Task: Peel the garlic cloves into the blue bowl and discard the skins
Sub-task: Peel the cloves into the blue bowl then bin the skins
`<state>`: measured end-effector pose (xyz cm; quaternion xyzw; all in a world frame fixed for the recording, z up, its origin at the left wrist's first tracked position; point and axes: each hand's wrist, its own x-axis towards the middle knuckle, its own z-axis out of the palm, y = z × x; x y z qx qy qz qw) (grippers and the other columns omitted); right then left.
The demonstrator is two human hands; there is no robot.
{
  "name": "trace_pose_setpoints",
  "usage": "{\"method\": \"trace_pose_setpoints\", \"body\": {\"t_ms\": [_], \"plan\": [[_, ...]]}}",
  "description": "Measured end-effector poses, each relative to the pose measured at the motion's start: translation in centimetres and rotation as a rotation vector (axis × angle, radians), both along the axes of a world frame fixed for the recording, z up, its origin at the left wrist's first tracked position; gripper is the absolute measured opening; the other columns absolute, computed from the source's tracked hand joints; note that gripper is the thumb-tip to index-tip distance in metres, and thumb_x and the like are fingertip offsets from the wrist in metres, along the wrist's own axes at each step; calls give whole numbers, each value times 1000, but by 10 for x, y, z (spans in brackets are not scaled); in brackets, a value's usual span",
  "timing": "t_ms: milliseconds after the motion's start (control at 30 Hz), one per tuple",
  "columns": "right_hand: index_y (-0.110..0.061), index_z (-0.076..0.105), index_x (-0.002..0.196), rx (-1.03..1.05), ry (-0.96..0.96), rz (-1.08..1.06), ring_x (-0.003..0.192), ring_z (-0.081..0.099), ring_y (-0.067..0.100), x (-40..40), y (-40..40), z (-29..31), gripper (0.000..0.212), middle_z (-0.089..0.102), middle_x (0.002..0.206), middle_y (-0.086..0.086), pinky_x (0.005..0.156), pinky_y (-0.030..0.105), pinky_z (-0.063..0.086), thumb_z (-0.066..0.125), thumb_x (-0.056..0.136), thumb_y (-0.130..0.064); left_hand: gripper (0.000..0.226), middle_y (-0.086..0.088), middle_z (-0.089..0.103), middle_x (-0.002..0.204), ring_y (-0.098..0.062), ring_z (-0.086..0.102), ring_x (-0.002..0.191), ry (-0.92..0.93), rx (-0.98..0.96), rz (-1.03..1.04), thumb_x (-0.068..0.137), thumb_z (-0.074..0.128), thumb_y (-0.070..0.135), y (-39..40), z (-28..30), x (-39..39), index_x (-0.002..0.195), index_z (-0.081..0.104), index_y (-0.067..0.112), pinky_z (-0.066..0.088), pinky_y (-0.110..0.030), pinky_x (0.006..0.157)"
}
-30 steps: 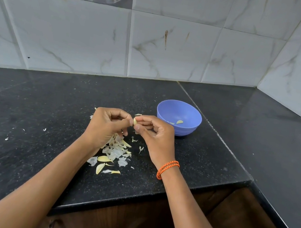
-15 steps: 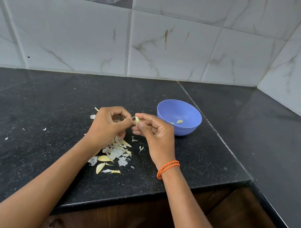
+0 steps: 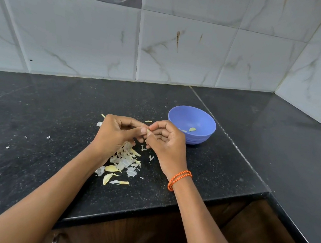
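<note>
Garlic clove [image 3: 148, 131]: a small pale sliver of it shows between the fingertips of both hands, held above the dark countertop [image 3: 30, 122], just to the 9 o'clock side of the blue bowl [image 3: 191, 125]. The left hand [image 3: 117, 133] has its fingers curled, thumb and forefinger pinching the clove's near end. The right hand [image 3: 166, 141] also pinches it, but its palm is now turned up toward the camera with the other fingers loosely curled; 1 second ago its back faced up and the fingers were tucked tighter. That roll of the wrist reads as a pull at the skin, so the peel is probably coming loose, though the clove is too small to tell how much skin is left on it.

Both hands have also drifted slightly toward 12 o'clock over the last second. Nothing else has moved: the bowl holds at least 2 pale peeled pieces, as before, and the heap of skins [image 3: 123, 163] lies on the counter below the left wrist, at 6 o'clock from the clove. Those skins are not yet discarded.
</note>
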<state>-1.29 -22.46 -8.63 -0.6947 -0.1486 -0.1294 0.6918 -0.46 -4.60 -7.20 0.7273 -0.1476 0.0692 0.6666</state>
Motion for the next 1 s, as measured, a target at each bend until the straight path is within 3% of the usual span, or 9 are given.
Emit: {"method": "trace_pose_setpoints", "body": {"t_ms": [167,233,400,500,567,667,800,1000], "plan": [[-1,66,99,-74,-35,-50,73,76,13,-1,3,0,14,76,82,4,67,25,60,78,92,2,8,-13,82,88,-35,76,80,-3,9,24,92,82,11,-2,-1,0,96,85,6,61,-33,67],[-4,67,98,-127,-61,-93,74,75,21,-1,3,-1,14,75,83,10,66,29,62,79,90,0,8,-13,82,88,-40,77,84,-7,11,32,92,83,12,-2,-2,0,96,85,5,62,-38,70],[-10,68,95,-315,-166,-189,65,65,18,-1,6,-5,15,70,73,5,63,40,60,75,87,0,5,-12,82,86,-32,79,79,-6,17,37,92,83,11,-3,-3,0,93,85,6,63,-35,68],[-11,66,94,-370,-187,-225,61,61,19,1,7,-5,16,65,67,5,61,43,57,73,85,0,8,-16,82,88,-39,79,83,6,-4,18,93,81,8,-5,-5,1,96,83,1,66,-42,74],[-11,66,93,-362,-171,-231,60,60,20,2,6,-6,16,65,66,6,61,44,56,73,85,-1,11,-19,81,90,-41,80,85,15,-23,-6,95,79,7,-5,-5,1,98,82,-3,68,-46,79],[-12,66,93,-315,-133,-213,64,63,22,2,5,-6,14,68,72,8,63,46,58,76,88,-4,14,-21,81,93,-39,80,88,40,-62,-34,94,79,6,-4,-4,0,101,80,-6,68,-42,83],[-9,72,101,-126,-37,-101,80,75,21,1,0,-4,9,77,88,7,67,37,64,79,95,-9,15,-25,80,94,-34,79,86,62,-110,-15,90,81,1,1,-4,4,103,79,-7,67,-35,83],[-9,74,111,-94,-43,-132,69,74,20,3,-1,-6,12,79,87,5,61,36,60,65,106,-14,19,-17,82,96,-29,82,91,53,-50,7,88,81,-6,3,-2,6,107,81,-4,65,-29,85]]}}
